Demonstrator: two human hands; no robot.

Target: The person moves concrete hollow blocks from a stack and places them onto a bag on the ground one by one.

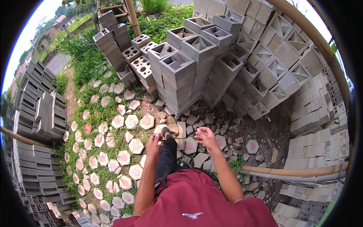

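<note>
Now | left hand (pixel 154 143) released | right hand (pixel 206 137) released, over hexagonal paver (pixel 190 145) lying flat

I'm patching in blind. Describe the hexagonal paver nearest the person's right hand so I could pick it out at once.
Start at the tall stack of grey hollow concrete blocks in the middle. Drop to the broken rubble at its foot, where both empty hands are out, and find the right hand. The hexagonal paver lies just left of it, beside the dark trouser leg: a whole hexagon among irregular broken pieces.
</note>
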